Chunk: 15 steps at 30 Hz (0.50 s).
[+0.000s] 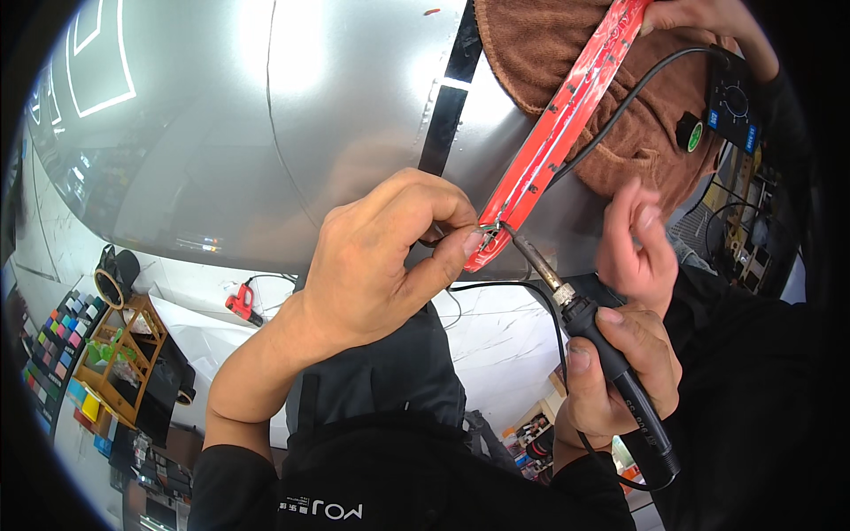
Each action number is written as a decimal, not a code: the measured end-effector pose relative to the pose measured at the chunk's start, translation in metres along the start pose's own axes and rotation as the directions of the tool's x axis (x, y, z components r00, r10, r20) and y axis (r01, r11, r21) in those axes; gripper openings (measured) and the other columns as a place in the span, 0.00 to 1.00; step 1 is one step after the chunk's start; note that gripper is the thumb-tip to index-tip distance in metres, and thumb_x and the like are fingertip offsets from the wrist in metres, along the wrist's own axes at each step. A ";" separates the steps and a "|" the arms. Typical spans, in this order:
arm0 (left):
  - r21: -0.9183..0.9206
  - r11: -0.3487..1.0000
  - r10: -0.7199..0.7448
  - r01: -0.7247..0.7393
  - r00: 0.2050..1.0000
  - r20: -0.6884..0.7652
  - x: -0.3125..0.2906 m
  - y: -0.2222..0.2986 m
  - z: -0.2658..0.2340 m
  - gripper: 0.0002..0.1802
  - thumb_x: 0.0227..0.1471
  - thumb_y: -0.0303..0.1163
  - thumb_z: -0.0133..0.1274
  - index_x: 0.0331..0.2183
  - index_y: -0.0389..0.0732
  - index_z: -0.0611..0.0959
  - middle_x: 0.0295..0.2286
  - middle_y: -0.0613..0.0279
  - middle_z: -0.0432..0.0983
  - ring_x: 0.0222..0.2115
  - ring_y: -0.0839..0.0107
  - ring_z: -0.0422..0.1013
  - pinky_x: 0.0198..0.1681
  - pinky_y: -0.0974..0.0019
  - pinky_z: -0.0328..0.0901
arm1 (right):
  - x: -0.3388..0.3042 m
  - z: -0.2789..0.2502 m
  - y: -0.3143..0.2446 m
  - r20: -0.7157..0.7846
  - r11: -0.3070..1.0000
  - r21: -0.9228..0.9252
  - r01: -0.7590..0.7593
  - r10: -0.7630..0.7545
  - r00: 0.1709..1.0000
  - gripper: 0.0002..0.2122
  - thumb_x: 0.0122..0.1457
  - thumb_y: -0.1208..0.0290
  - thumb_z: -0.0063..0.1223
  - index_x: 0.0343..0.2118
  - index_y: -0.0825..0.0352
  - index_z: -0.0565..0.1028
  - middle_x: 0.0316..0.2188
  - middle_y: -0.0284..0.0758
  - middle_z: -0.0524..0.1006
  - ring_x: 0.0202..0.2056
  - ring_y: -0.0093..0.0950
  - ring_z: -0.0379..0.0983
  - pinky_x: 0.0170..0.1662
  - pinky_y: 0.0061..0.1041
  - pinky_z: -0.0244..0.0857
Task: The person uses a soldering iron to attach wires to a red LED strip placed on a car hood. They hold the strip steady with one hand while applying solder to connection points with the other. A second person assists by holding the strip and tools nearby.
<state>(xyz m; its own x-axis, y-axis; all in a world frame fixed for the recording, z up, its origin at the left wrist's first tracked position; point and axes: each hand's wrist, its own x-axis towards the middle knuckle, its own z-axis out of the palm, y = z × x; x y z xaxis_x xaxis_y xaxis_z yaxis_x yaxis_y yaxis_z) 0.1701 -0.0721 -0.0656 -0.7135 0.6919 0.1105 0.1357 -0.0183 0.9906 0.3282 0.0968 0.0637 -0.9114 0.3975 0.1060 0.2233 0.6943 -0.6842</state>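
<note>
My left hand point(381, 257) is closed in a pinch on a thin wire point(486, 229) at the near end of a long red strip point(551, 133). My right hand point(620, 380) grips the black handle of a soldering iron point(653, 438). The iron's metal tip reaches the strip's end, close to my left fingertips; whether it touches the wire is too small to tell. Dark clips dot the strip, which slants away to the upper right. There, a co-worker's hand point(695, 16) holds its far end. Another co-worker's hand point(639, 248), slightly blurred, hovers right of the iron.
The strip lies over a glossy grey car panel point(195, 159) and a brown towel point(646, 150). A black control box point(735, 102) with a dial and cable rests on the towel. Below left are a red tool point(242, 303) and a wooden rack point(124, 358).
</note>
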 end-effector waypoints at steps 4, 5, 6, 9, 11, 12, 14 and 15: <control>0.000 1.000 -0.006 0.006 1.000 -0.005 0.001 0.000 0.000 0.09 0.57 0.22 0.68 0.38 0.36 0.83 0.37 0.59 0.84 0.30 0.68 0.84 0.32 0.68 0.80 | 0.002 -0.001 -0.002 0.006 1.000 -0.002 -0.012 0.012 1.000 0.16 0.52 0.71 0.73 0.40 0.75 0.84 0.26 0.38 0.81 0.25 0.30 0.74 0.34 0.30 0.66; 0.001 1.000 -0.006 0.006 1.000 -0.008 0.000 0.000 0.001 0.09 0.57 0.22 0.68 0.38 0.36 0.83 0.37 0.59 0.84 0.30 0.68 0.84 0.33 0.68 0.80 | 0.000 0.002 -0.005 -0.015 1.000 -0.005 -0.024 0.024 1.000 0.16 0.52 0.71 0.73 0.40 0.75 0.84 0.26 0.38 0.81 0.25 0.29 0.73 0.34 0.30 0.65; -0.001 1.000 -0.007 0.007 1.000 -0.006 0.000 0.000 0.001 0.09 0.57 0.22 0.68 0.38 0.35 0.83 0.37 0.58 0.84 0.30 0.68 0.84 0.33 0.68 0.80 | 0.001 0.002 -0.004 -0.015 1.000 0.006 -0.006 0.006 1.000 0.16 0.51 0.74 0.73 0.41 0.75 0.84 0.26 0.38 0.81 0.24 0.29 0.74 0.32 0.29 0.65; -0.006 1.000 -0.009 0.009 1.000 -0.003 0.000 0.001 0.001 0.09 0.57 0.21 0.68 0.38 0.35 0.83 0.37 0.58 0.84 0.30 0.69 0.84 0.32 0.68 0.80 | 0.007 0.001 0.001 0.018 0.995 0.058 0.086 -0.087 0.996 0.19 0.48 0.83 0.75 0.45 0.76 0.83 0.27 0.40 0.82 0.22 0.30 0.78 0.26 0.26 0.68; -0.007 1.000 -0.010 0.010 1.000 -0.003 0.001 0.001 0.001 0.09 0.57 0.21 0.68 0.38 0.35 0.83 0.37 0.58 0.84 0.30 0.69 0.84 0.32 0.68 0.80 | 0.009 0.000 0.004 0.029 0.989 0.086 0.124 -0.127 0.992 0.21 0.47 0.85 0.76 0.46 0.76 0.83 0.27 0.41 0.82 0.22 0.30 0.78 0.25 0.25 0.68; -0.007 1.000 -0.009 0.009 1.000 -0.003 0.000 0.001 0.000 0.09 0.57 0.21 0.68 0.38 0.35 0.83 0.37 0.58 0.84 0.30 0.69 0.84 0.32 0.68 0.80 | 0.009 0.000 0.005 0.029 0.988 0.085 0.129 -0.132 0.991 0.20 0.47 0.85 0.76 0.46 0.76 0.83 0.27 0.41 0.82 0.22 0.30 0.78 0.25 0.25 0.68; -0.007 1.000 -0.009 0.009 1.000 -0.003 0.000 0.001 0.000 0.09 0.57 0.21 0.68 0.38 0.35 0.83 0.37 0.58 0.84 0.30 0.69 0.84 0.32 0.68 0.80 | 0.009 0.002 0.004 0.025 0.988 0.082 0.130 -0.133 0.991 0.20 0.47 0.84 0.75 0.45 0.76 0.83 0.27 0.40 0.82 0.22 0.30 0.78 0.26 0.25 0.68; -0.009 1.000 -0.008 0.008 1.000 -0.003 0.000 0.001 0.000 0.09 0.57 0.21 0.69 0.38 0.35 0.83 0.37 0.58 0.84 0.30 0.69 0.84 0.32 0.68 0.80 | 0.009 0.002 0.004 0.023 0.989 0.079 0.125 -0.127 0.992 0.19 0.48 0.83 0.75 0.45 0.76 0.83 0.27 0.40 0.82 0.22 0.30 0.78 0.26 0.25 0.68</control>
<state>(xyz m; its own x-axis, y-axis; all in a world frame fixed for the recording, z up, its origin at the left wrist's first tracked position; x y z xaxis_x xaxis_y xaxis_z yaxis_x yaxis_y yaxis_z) 0.1701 -0.0717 -0.0650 -0.7167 0.6898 0.1026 0.1235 -0.0192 0.9922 0.3204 0.1018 0.0602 -0.9402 0.2919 0.1755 0.0796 0.6893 -0.7201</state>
